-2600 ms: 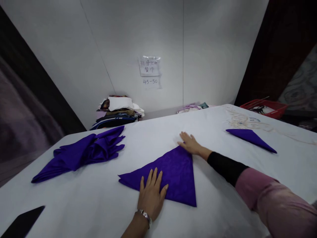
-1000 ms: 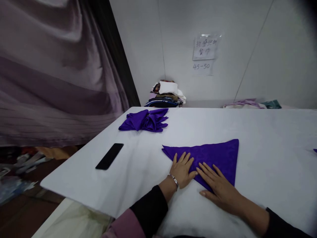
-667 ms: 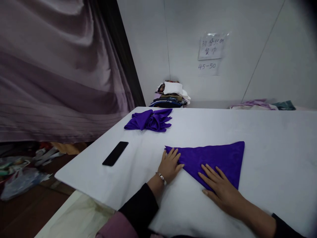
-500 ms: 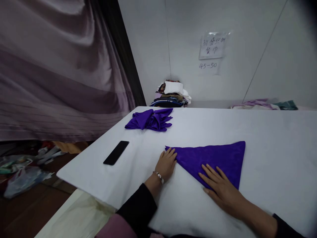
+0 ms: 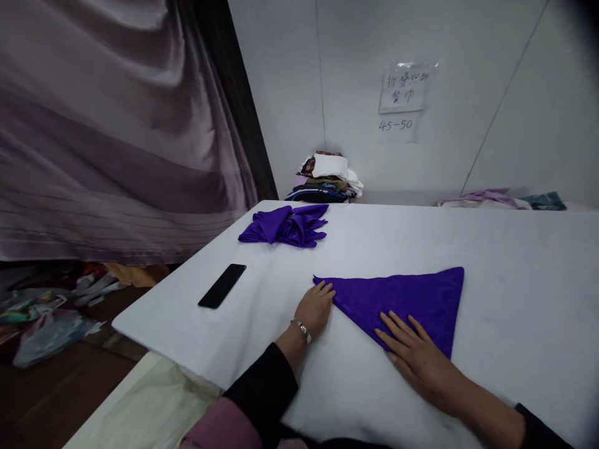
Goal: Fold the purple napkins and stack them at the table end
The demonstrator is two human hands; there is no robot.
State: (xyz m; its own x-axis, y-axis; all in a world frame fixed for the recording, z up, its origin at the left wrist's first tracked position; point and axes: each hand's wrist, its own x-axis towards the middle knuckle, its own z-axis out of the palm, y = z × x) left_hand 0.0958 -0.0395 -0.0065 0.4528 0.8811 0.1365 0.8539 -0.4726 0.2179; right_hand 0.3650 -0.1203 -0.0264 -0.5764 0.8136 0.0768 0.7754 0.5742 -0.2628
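Observation:
A purple cloth lies flat on the white table, folded into a triangle with one narrow point toward the left. My left hand, with a bracelet at the wrist, rests on that left point, its fingers slightly bent over the edge. Flat on the lower part of the triangle lies my right hand, fingers spread. Further back on the left side of the table is a crumpled pile of purple cloth, which neither hand touches.
A black phone lies on the table's left part. Behind the far edge are a stack of folded clothes and more fabric. A curtain hangs at left, above plastic bags on the floor.
The fingers of my left hand have bent slightly at the cloth's left point. My right hand and the triangle are almost unmoved; the view has shifted slightly.

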